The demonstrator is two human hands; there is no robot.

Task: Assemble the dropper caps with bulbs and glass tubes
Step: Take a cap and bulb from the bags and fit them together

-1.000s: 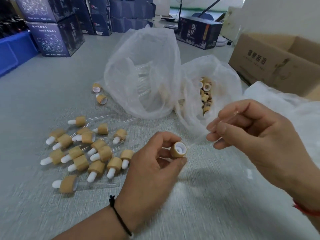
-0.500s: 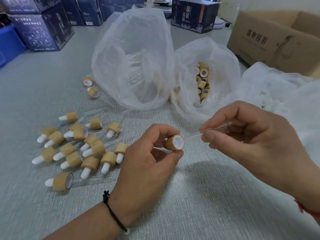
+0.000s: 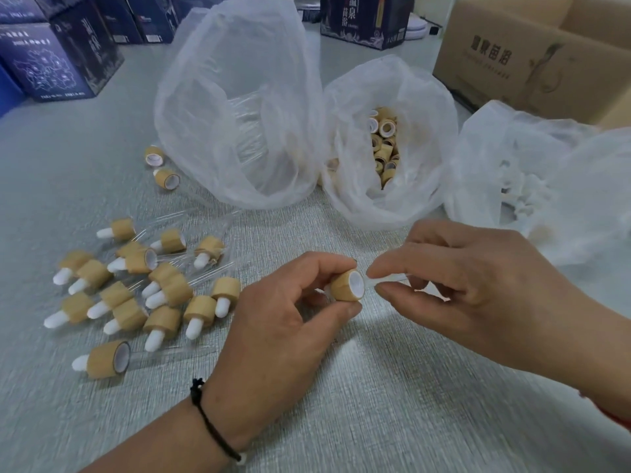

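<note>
Glass tube (image 3: 392, 278) now pushed closer into the cap (image 3: 346, 285) than a moment ago, right hand (image 3: 471, 288) pinching tube, left hand (image 3: 283, 332) clamped on cap, above bench (image 3: 392, 404), finished droppers (image 3: 143, 288) left.

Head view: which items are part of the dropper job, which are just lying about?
Job:
- cap, held in left hand
- glass tube, pinched by right hand, at the cap's mouth
- done droppers
- cap bag
- tube bag

Lying about:
- blue boxes
- carton
</note>
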